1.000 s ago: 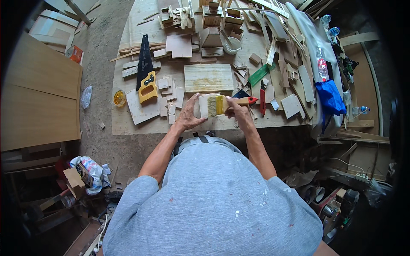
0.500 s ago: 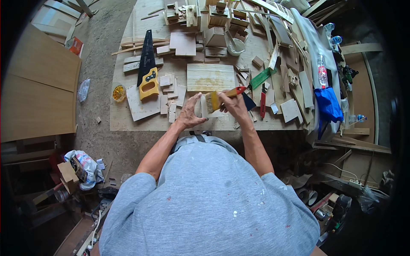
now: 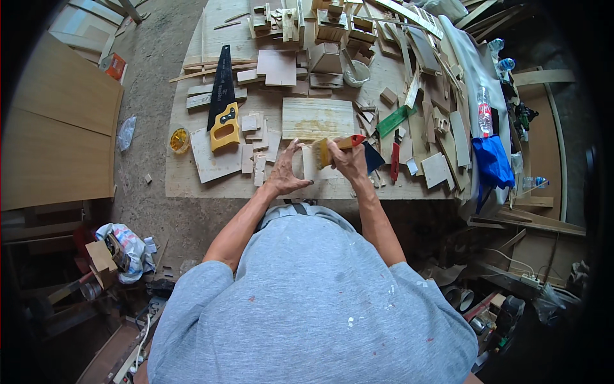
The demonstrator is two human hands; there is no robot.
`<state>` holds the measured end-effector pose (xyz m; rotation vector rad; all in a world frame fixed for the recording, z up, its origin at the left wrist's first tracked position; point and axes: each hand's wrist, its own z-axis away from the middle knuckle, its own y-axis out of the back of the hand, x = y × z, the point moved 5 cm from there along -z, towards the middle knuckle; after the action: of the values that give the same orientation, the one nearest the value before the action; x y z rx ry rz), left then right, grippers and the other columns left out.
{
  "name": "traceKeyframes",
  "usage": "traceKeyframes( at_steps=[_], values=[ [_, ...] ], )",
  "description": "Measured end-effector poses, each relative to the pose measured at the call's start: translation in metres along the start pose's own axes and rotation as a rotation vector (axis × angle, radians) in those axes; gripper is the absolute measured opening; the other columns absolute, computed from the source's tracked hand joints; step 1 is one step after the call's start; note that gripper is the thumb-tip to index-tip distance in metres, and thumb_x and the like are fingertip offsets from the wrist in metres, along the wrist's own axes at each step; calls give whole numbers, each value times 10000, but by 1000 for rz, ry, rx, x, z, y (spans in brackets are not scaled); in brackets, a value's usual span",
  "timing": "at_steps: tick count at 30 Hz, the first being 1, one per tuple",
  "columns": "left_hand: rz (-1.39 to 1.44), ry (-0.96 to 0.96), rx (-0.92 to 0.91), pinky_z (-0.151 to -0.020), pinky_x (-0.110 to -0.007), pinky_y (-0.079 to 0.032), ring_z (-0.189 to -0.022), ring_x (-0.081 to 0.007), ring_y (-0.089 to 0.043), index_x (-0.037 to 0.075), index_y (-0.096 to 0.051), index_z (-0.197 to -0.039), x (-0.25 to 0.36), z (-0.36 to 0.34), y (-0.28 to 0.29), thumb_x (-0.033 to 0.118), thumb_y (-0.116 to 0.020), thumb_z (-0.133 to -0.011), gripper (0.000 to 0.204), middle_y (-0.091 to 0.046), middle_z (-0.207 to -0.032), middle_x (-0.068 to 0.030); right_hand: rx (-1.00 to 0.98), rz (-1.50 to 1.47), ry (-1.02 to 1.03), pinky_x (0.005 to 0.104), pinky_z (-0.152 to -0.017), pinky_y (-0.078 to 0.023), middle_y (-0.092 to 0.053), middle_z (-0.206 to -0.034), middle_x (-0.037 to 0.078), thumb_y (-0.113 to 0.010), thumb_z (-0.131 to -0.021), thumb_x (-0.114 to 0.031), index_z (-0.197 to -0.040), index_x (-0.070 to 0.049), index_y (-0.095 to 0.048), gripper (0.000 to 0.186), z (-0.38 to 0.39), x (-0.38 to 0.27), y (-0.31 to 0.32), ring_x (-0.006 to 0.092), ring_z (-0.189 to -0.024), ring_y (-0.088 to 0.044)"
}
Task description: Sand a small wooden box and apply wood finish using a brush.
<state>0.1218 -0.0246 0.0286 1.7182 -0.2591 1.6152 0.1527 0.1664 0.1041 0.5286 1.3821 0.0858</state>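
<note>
Paintbrush [image 3: 325, 153] secured in the right grip [image 3: 348, 159], fingers closed around it; bristles [image 3: 317, 155] directed leftward, over a pale wood piece [image 3: 309, 165], contact not determinable. Left grip [image 3: 287, 171] spread, thumb and fingers parted beside the left edge of that piece; touch cannot be confirmed. Stained board [image 3: 318, 119] noted on the bench [image 3: 192, 189], just beyond both grips. Dark blue item [image 3: 373, 158] observed near the right grip, on its right; yellow-handled saw [image 3: 221, 96] beyond the left grip, leftward.

Brush [image 3: 323, 154] in your right hand [image 3: 350, 161], board [image 3: 318, 117] beyond it, saw [image 3: 223, 101] to the board's left, bowl [image 3: 171, 142] farther left
</note>
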Motion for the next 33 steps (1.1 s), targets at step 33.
traceKeyframes(
  at_steps=[33],
  values=[
    [-215, 25, 3, -1222, -422, -268, -1440, -366, -337, -7, -40, -1578, -7, 0, -4, 319, -901, -613, 1334, -367, -1553, -181, 192, 418, 145, 363, -463, -506, -638, -565, 127, -647, -895, -249, -659, 1, -631, 344, -1, -9, 45, 210, -468, -632]
  ],
)
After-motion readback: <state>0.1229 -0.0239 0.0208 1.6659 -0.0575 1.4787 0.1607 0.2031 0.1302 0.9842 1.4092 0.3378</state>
